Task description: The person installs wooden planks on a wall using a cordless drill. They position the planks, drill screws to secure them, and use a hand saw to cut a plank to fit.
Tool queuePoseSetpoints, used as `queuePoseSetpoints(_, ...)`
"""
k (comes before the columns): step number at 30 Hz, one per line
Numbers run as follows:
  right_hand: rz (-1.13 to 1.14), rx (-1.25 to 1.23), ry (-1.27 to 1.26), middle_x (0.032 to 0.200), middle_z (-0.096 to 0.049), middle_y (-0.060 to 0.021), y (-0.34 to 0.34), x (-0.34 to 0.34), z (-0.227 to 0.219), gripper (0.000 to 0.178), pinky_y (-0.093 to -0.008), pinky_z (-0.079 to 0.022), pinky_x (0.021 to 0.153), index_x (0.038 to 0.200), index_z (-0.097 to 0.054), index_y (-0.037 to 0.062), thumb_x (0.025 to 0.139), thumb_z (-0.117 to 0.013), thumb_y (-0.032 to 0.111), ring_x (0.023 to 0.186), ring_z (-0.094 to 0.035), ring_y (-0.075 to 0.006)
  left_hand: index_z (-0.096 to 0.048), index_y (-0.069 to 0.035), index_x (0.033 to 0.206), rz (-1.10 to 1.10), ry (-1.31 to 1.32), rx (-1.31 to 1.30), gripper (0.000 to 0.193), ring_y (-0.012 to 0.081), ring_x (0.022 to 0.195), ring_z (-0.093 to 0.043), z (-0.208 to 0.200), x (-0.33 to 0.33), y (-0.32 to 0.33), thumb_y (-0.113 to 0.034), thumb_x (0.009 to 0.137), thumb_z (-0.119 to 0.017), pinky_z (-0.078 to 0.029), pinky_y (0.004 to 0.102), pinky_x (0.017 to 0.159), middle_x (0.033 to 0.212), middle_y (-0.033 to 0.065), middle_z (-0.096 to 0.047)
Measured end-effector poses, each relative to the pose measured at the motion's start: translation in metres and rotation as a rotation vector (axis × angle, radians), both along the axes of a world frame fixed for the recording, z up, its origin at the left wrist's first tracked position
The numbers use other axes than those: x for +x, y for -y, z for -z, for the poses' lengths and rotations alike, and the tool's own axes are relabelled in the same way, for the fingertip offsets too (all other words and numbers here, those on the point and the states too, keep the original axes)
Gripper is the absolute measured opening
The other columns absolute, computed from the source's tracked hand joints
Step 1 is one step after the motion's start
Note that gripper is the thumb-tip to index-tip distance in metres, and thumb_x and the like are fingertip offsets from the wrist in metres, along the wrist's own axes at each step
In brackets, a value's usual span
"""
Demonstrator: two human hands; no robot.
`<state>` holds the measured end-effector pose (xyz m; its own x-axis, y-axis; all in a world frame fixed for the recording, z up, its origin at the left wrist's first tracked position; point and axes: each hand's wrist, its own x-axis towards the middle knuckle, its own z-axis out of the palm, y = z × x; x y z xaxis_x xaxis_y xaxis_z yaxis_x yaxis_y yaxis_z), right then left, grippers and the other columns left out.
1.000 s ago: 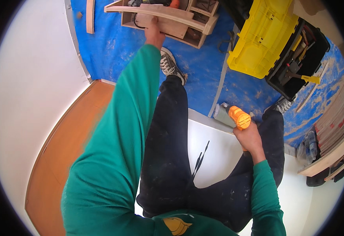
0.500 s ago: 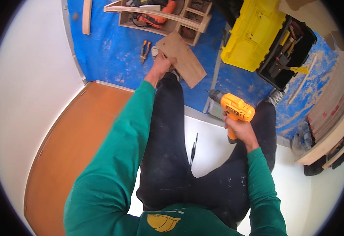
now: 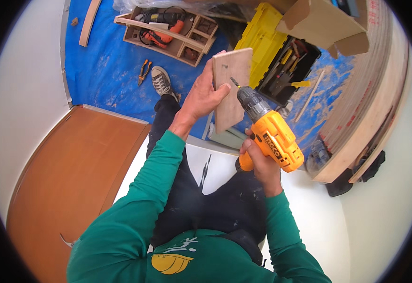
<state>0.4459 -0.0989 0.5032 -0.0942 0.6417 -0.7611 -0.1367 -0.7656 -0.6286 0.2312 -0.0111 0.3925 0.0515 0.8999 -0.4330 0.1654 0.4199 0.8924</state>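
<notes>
My left hand (image 3: pixel 203 94) grips a rectangular wooden board (image 3: pixel 232 101) by its left edge, thumb on the near face and the other fingers mostly hidden behind. A small dark mark shows near the board's upper end. In my right hand (image 3: pixel 261 165) is a yellow and black cordless drill (image 3: pixel 274 134), held by its handle. The drill's bit points up and left, close in front of the board's face; whether it touches the wood I cannot tell.
A wooden tool tray (image 3: pixel 196 45) with an orange power tool lies on the blue sheet (image 3: pixel 107 66). Pliers (image 3: pixel 144 71) lie near my shoe (image 3: pixel 162 81). Beyond the board stand an open yellow toolbox (image 3: pixel 257 35) and a cardboard box (image 3: pixel 321 23). Stacked boards (image 3: pixel 356 108) are at right.
My left hand has raised the board and turned it more upright. My right hand has lifted the drill closer to it. The view has shifted, and my left shoe now shows.
</notes>
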Motion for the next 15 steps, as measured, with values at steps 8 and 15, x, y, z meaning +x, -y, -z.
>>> queuePoseSetpoints(8,-0.008,0.117,0.000,0.113,-0.069,-0.0112,-0.008,0.000,-0.099,0.042,-0.0377,-0.062,0.080,0.143,-0.058,-0.0026,0.104,-0.071,0.007,0.087,-0.072,-0.0201,-0.060,-0.004,0.148,-0.025,0.073,0.059,0.046,0.0226,0.113,-0.071,-0.108,-0.003,0.004,-0.032,0.112,-0.066,-0.056,0.0397,0.101,0.127,0.0154,-0.076)
queuePoseSetpoints(15,0.015,0.221,-0.043,0.117,-0.071,-0.0078,0.007,-0.013,-0.159,0.037,-0.0327,-0.061,0.078,0.140,-0.062,-0.0001,0.105,-0.072,0.005,0.087,-0.072,-0.0139,-0.060,-0.002,0.146,-0.149,0.210,0.188,0.044,0.0175,0.110,-0.067,-0.159,-0.004,0.018,-0.032,0.114,-0.064,-0.055,0.0372,0.101,0.122,0.0121,-0.075)
